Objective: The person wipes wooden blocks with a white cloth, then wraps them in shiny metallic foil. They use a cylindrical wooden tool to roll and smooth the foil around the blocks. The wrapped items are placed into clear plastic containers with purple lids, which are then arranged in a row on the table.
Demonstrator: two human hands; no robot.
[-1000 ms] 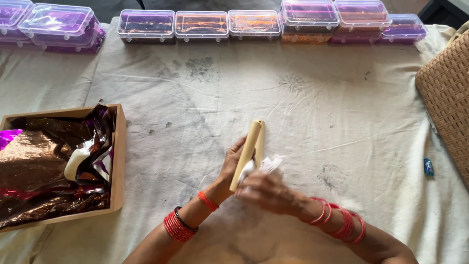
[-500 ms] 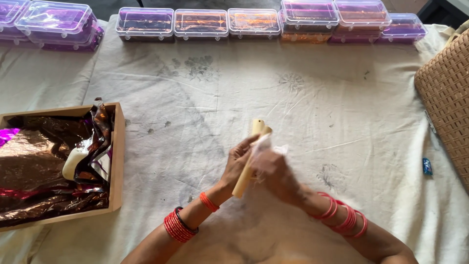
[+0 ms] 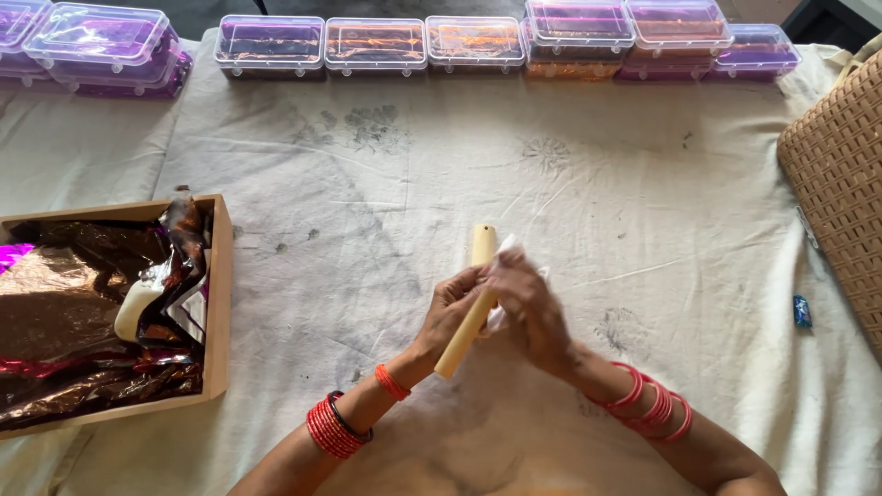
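A pale wooden stick, like a small flute, is held upright and slightly tilted over the cloth. My left hand grips its lower middle from the left. My right hand presses a small white cloth or tissue against the stick's right side near its upper half. Both wrists carry red bangles.
A wooden tray at the left holds crinkled brown and purple foil and a pale piece. A row of clear plastic boxes lines the far edge. A woven basket stands at the right, with a small blue object near it.
My right hand has moved up along the stick with the white tissue, from its lower part to its upper half. The stick has tilted slightly more upright.
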